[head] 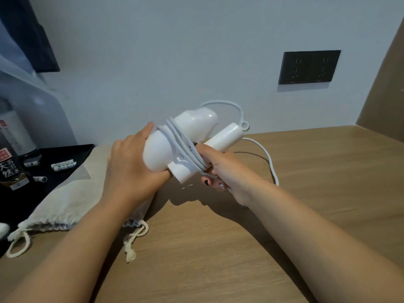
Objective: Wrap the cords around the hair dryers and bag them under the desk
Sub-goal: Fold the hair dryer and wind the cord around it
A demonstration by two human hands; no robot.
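Observation:
A white hair dryer (192, 132) is held above the wooden desk (306, 193), its body wrapped by several turns of white cord (181, 147). My left hand (133, 165) grips the dryer's rounded body from the left. My right hand (220, 169) holds the cord close under the dryer, fingers curled round it. The folded handle (227, 136) points right, with a hanging loop at its end. Loose cord (269, 158) trails over the desk to the right. A cream drawstring bag (72, 200) lies flat on the desk at left, partly beneath my left arm.
A black tray (72, 154) at the left holds a dark bottle (11, 169) and small white tubes (63, 166). A black double socket plate (309, 67) sits on the wall behind. A brown panel (387, 95) borders the desk on the right.

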